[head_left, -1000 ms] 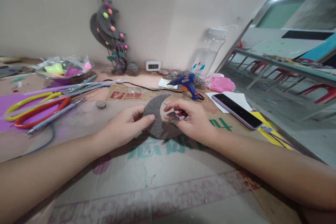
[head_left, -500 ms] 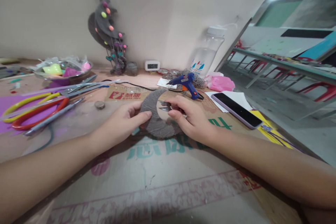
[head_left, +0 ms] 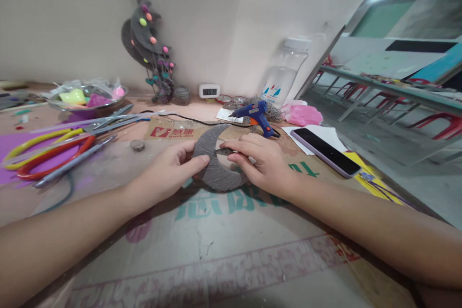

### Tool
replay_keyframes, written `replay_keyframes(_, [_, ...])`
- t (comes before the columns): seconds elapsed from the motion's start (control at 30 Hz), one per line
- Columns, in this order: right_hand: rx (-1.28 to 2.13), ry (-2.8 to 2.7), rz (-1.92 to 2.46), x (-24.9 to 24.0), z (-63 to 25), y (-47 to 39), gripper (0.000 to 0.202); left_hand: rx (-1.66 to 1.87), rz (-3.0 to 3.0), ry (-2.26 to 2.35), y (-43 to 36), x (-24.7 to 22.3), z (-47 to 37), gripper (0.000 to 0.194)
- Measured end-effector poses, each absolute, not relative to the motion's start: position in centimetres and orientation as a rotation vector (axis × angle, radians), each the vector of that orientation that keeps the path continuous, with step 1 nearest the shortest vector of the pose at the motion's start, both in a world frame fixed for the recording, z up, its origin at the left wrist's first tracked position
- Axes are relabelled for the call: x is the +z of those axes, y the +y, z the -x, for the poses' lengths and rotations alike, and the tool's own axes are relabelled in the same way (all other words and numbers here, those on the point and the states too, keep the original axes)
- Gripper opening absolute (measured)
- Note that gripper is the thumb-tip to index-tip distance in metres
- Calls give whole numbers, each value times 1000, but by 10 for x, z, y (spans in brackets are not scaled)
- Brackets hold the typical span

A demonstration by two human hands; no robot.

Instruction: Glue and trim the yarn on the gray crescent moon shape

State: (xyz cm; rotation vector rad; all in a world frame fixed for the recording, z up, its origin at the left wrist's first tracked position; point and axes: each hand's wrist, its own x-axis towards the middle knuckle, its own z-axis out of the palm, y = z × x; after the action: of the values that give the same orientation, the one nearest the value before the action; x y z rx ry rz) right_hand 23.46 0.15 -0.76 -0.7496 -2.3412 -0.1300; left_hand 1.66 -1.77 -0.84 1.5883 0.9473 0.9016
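Note:
A crescent wrapped in grey yarn (head_left: 216,173) is held just above the cardboard (head_left: 173,255) in the middle. My left hand (head_left: 180,163) grips its left outer edge, thumb on the front and fingers behind. At the inner curve, my right hand (head_left: 256,159) pinches a small dark piece (head_left: 224,151) between thumb and index finger; what it is cannot be made out. The piece's left end meets or overlaps the crescent's inner edge. The other fingers of my right hand are curled.
Behind are a blue glue gun (head_left: 258,116), a bottle (head_left: 285,72), a small clock (head_left: 209,91) and a decorated grey crescent (head_left: 144,33). Scissors (head_left: 54,154) and a bowl (head_left: 86,106) stand left. A phone (head_left: 325,151) lies right; a grey disc (head_left: 137,145) lies left of the crescent.
My right fingertips have moved left with the small dark piece, closer to the crescent's inner edge. My left hand has barely moved.

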Motion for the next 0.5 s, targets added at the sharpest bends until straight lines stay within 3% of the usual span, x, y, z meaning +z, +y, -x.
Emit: replay_keyframes(0.5, [-230, -2359, 749, -5, -236, 0, 27, 907, -1601, 936, -18, -9, -16, 30])
